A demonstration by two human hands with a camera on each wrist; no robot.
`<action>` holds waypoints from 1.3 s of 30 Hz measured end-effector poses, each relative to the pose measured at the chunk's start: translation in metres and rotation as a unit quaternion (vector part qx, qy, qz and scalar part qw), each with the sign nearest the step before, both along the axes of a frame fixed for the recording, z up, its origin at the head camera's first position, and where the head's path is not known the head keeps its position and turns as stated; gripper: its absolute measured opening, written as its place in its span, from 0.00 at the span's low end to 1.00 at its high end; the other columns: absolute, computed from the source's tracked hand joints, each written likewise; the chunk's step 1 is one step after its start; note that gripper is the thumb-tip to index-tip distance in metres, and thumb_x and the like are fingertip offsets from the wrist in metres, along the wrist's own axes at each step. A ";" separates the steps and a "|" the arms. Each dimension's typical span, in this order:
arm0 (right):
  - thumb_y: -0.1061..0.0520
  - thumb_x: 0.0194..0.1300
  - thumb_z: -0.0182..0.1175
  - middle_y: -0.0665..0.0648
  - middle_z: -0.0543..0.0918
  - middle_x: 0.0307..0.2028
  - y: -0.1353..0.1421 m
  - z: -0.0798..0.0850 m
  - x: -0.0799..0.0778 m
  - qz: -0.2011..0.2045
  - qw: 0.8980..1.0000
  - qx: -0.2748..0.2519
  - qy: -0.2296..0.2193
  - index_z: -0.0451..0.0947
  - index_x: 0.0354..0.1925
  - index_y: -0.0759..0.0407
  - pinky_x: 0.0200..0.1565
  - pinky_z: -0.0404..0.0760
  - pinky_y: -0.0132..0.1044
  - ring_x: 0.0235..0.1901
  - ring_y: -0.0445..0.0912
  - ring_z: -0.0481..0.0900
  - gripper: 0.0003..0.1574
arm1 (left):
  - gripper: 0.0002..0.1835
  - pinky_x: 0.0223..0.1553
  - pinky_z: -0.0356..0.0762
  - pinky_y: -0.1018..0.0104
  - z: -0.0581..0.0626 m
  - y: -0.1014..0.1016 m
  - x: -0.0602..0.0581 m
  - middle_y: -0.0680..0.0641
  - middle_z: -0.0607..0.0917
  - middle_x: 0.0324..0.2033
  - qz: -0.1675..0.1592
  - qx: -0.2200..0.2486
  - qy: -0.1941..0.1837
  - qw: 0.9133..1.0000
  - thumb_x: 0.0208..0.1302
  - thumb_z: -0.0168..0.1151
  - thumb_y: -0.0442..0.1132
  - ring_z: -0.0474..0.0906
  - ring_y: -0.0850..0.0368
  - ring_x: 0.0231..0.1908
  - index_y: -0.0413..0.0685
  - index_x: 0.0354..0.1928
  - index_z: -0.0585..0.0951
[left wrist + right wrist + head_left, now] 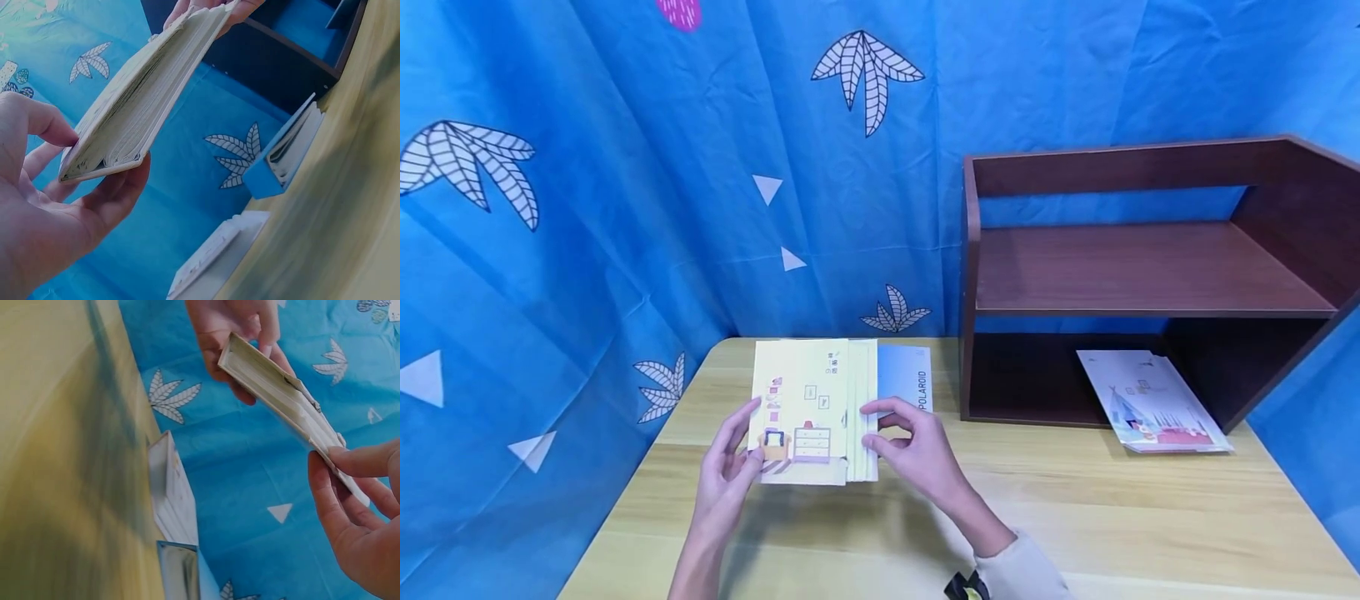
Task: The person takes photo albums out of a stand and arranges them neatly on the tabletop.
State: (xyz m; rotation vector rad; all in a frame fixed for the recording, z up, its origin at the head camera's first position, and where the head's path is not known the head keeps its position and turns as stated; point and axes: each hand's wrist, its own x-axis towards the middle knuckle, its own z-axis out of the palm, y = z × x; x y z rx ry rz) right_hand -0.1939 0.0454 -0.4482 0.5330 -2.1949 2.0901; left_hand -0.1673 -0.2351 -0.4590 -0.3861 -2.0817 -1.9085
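Both hands hold a cream photo album (808,392) up over the table, its cover printed with drawn furniture and picture frames. Thumb and fingers of my left hand (722,475) grip the left edge, by the spine. At the opposite edge my right hand (921,446) pinches cover and pages between thumb and fingers. The left wrist view shows the thick pages (150,100) of the album fanned slightly between its covers. Behind it lies a blue album (906,379) lettered POLAROID, partly hidden. Another white album (215,259) lies beside the blue one, seen in the wrist views.
A dark brown two-level shelf (1150,267) stands at the back right of the wooden table (1075,517). In its lower compartment a white illustrated album (1150,400) lies flat, its front end jutting past the edge. A blue patterned curtain (625,208) hangs behind and at the left.
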 end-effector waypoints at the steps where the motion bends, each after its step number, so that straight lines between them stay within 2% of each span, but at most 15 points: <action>1: 0.65 0.62 0.72 0.55 0.87 0.47 -0.001 -0.001 0.000 0.003 1.000 -0.003 -0.002 0.85 0.51 0.54 0.38 0.88 0.33 0.44 0.50 0.85 0.19 | 0.31 0.55 0.80 0.72 -0.001 -0.001 0.000 0.38 0.64 0.75 0.001 0.000 -0.001 1.000 0.72 0.50 0.20 0.72 0.57 0.65 0.39 0.75 0.64; 7: 0.67 0.62 0.71 0.59 0.86 0.47 -0.006 -0.011 -0.004 0.019 0.999 -0.026 -0.025 0.84 0.51 0.56 0.39 0.90 0.45 0.43 0.52 0.85 0.18 | 0.30 0.58 0.75 0.75 -0.005 -0.006 0.001 0.38 0.65 0.75 0.006 -0.007 -0.008 1.000 0.72 0.50 0.20 0.68 0.58 0.68 0.38 0.75 0.65; 13: 0.68 0.63 0.70 0.58 0.84 0.50 -0.011 -0.021 -0.005 0.024 0.998 -0.027 -0.046 0.84 0.51 0.56 0.38 0.90 0.49 0.44 0.52 0.84 0.18 | 0.30 0.51 0.81 0.72 -0.008 -0.013 0.004 0.41 0.63 0.76 0.004 -0.017 -0.048 0.999 0.75 0.50 0.24 0.73 0.57 0.63 0.44 0.77 0.65; 17: 0.69 0.62 0.69 0.59 0.83 0.52 -0.015 -0.027 -0.005 0.023 0.998 -0.030 -0.048 0.84 0.51 0.57 0.39 0.89 0.53 0.44 0.53 0.84 0.19 | 0.30 0.51 0.81 0.73 -0.009 -0.017 0.006 0.42 0.62 0.76 0.004 -0.032 -0.056 0.998 0.76 0.51 0.25 0.73 0.58 0.63 0.46 0.77 0.64; 25: 0.70 0.59 0.70 0.60 0.82 0.54 -0.019 -0.033 -0.005 0.012 0.997 -0.030 -0.072 0.84 0.50 0.59 0.40 0.89 0.51 0.45 0.52 0.86 0.21 | 0.29 0.54 0.80 0.73 -0.014 -0.022 0.008 0.39 0.63 0.76 0.005 -0.038 -0.060 0.997 0.77 0.53 0.29 0.72 0.61 0.65 0.44 0.77 0.64; 31: 0.69 0.59 0.71 0.59 0.85 0.52 -0.024 -0.038 -0.005 0.022 0.996 -0.014 -0.085 0.84 0.52 0.57 0.40 0.89 0.40 0.43 0.49 0.87 0.22 | 0.30 0.52 0.79 0.74 -0.017 -0.029 0.013 0.39 0.65 0.74 0.018 -0.056 -0.060 0.996 0.75 0.53 0.25 0.71 0.62 0.64 0.43 0.76 0.65; 36: 0.70 0.60 0.70 0.60 0.84 0.53 -0.028 -0.042 -0.003 0.034 0.995 -0.019 -0.095 0.83 0.53 0.59 0.42 0.89 0.48 0.42 0.51 0.87 0.23 | 0.31 0.52 0.80 0.73 -0.019 -0.034 0.014 0.40 0.67 0.73 0.024 -0.060 -0.072 0.995 0.73 0.53 0.22 0.73 0.62 0.63 0.44 0.76 0.66; 39: 0.71 0.60 0.70 0.60 0.84 0.53 -0.031 -0.045 -0.002 0.038 0.994 -0.023 -0.100 0.83 0.53 0.59 0.43 0.88 0.51 0.42 0.51 0.87 0.23 | 0.32 0.53 0.80 0.73 -0.021 -0.036 0.015 0.37 0.67 0.73 0.024 -0.065 -0.074 0.995 0.71 0.53 0.21 0.73 0.62 0.63 0.42 0.75 0.66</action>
